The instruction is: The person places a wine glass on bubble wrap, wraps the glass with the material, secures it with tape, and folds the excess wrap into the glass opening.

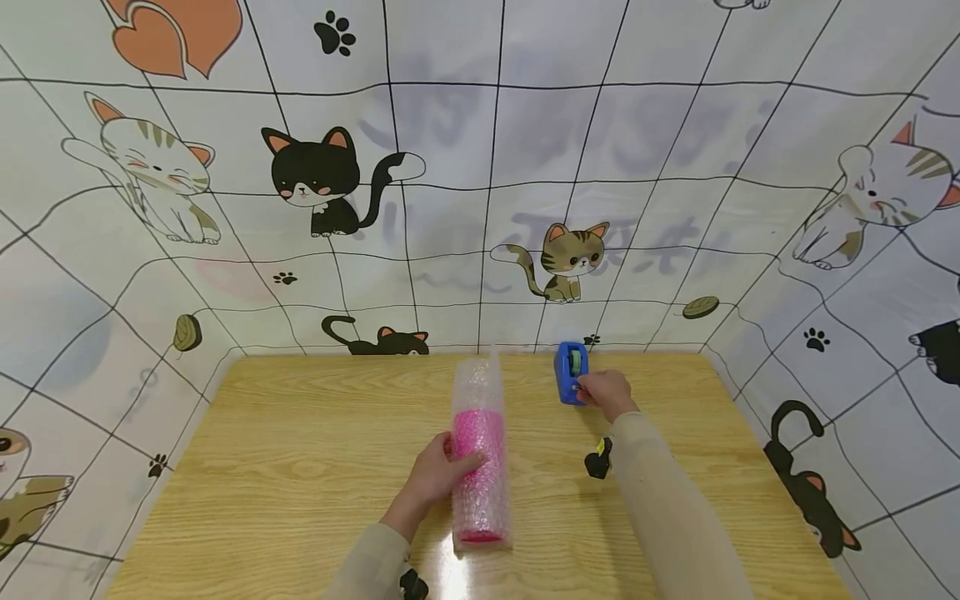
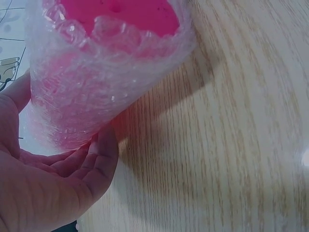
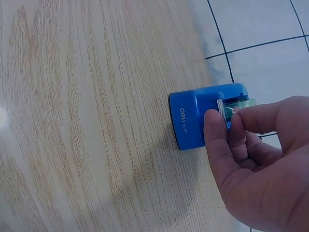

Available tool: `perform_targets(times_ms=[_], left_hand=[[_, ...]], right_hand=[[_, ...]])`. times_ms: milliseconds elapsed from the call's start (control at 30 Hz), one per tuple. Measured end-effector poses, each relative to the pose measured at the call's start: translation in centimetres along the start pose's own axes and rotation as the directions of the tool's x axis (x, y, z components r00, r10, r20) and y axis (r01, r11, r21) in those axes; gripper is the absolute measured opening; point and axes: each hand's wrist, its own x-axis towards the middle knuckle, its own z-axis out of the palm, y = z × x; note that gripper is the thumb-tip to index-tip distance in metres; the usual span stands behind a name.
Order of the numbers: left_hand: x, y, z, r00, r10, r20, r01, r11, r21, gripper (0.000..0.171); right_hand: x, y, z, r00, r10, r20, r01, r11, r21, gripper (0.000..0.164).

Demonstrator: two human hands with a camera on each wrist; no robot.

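Observation:
A pink cylinder (image 1: 478, 433) wrapped in bubble wrap (image 1: 476, 383) lies lengthwise on the wooden table (image 1: 322, 475). My left hand (image 1: 435, 475) grips it from the left side, thumb across the top and fingers curled against its flank. In the left wrist view, the pink end face (image 2: 125, 14) shows through the wrap's open end. Further back on the right stands a blue tape dispenser (image 3: 186, 121) with a greenish roll of tape (image 3: 246, 103). My right hand (image 1: 609, 393) pinches the tape's end at the dispenser's cutter, between thumb and finger.
A cloth printed with cats and grid lines (image 1: 450, 208) rises behind the table and along both sides. The dispenser stands close to the table's back edge. Small black devices (image 1: 597, 459) are worn at both wrists.

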Motion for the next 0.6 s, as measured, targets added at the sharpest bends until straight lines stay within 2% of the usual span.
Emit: perform_targets(times_ms=[133,300,467,600], left_hand=[[-0.03,0.04,0.01,1.0,0.002,0.003,-0.002,1.0,-0.002,0.088],[-0.06,0.09,-0.02,1.0,0.005,0.006,-0.005,1.0,-0.007,0.088],[-0.04,0.1,0.05,1.0,0.006,0.002,-0.006,1.0,-0.004,0.089],[0.02,0.08,0.06,1.0,0.003,-0.001,-0.003,1.0,-0.006,0.09]], right_hand=[[-0.06,0.03,-0.24,1.0,-0.007,0.026,0.007,1.0,0.008,0.04],[0.09,0.04,-0.34,0.998,-0.007,0.057,0.002,0.996,0.087,0.034],[0.07,-0.01,-0.38,0.999,0.0,0.052,-0.007,0.993,0.119,0.033],[-0.13,0.1,-0.42,0.998,-0.025,0.054,0.017,0.99,0.143,0.035]])
